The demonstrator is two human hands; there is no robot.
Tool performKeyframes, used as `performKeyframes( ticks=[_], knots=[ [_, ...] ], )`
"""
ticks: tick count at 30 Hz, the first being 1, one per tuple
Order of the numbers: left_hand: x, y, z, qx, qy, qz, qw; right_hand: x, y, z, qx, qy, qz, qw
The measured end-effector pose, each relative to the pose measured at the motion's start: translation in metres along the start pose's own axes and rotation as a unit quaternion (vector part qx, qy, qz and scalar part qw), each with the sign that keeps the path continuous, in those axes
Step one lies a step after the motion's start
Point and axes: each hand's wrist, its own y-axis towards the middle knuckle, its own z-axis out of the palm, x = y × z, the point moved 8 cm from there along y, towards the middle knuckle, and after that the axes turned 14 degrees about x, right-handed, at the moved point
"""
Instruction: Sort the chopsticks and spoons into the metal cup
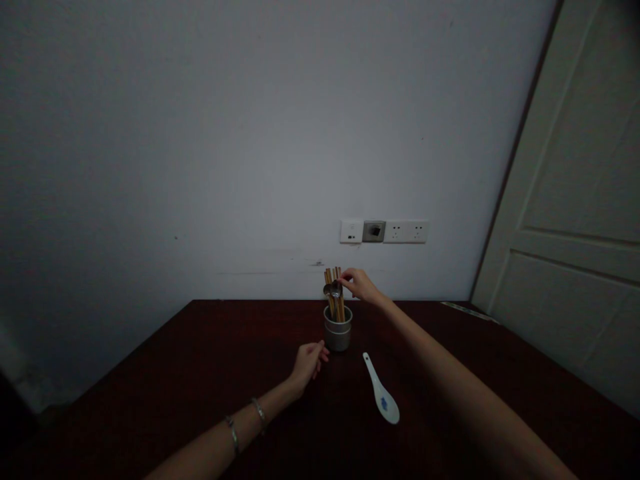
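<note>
Here, toward the table's (150, 373) far edge, the right hand (361, 285) pinches a metal spoon (333, 289) standing among chopsticks (336, 297) in the cup (338, 335); light, stiff, probably slick, best held at the handle; the left hand (306, 363) rests loosely curled, empty, beside the cup.

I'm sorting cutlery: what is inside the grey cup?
The grey cup holds upright wooden chopsticks and a metal spoon, which the right hand touches. Their lower ends are hidden by the cup wall.
</note>
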Motion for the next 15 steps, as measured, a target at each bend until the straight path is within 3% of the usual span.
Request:
performKeyframes(
  ticks=[9,15],
  knots=[
    [0.001,-0.001,0.002,0.002,0.035,-0.009,0.999,-0.009,-0.004,0.029,0.033,-0.03,0.015,0.999],
    [0.004,0.001,0.002,0.003,0.032,-0.003,0.999,-0.012,-0.006,0.032,0.039,-0.033,0.026,0.998]
  ],
)
